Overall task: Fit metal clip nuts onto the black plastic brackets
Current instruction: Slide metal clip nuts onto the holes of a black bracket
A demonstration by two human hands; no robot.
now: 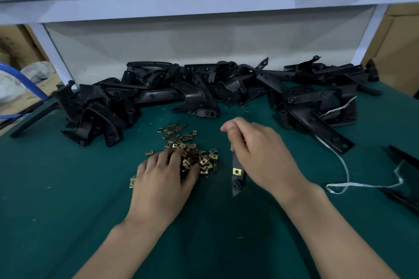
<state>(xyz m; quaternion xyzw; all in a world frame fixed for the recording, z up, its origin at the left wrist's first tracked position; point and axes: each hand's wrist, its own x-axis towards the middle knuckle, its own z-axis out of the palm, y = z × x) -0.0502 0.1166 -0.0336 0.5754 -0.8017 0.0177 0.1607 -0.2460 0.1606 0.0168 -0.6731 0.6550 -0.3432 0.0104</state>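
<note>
**Q:** Brass-toned nuts: where are they found?

**A:** Under and just beyond the left hand, loose on the green cloth. The fingers are laid spread over the near edge. Whether one is pinched cannot be told.

**Q:** And the bracket?

**A:** It is gripped by the right hand, whose fingers are curled round its far part. Its long axis is run from that hand back toward the person, and its near end is seen just right of the nuts. A clipped nut, square with a centre hole, is already seated on it.

**Q:** Which hand is nearer the nuts?

**A:** The left, by which they are touched. The next one would probably be carried a short way rightward.

**Q:** Other brackets?

**A:** They are piled, black and tangled, beyond both hands.
</note>
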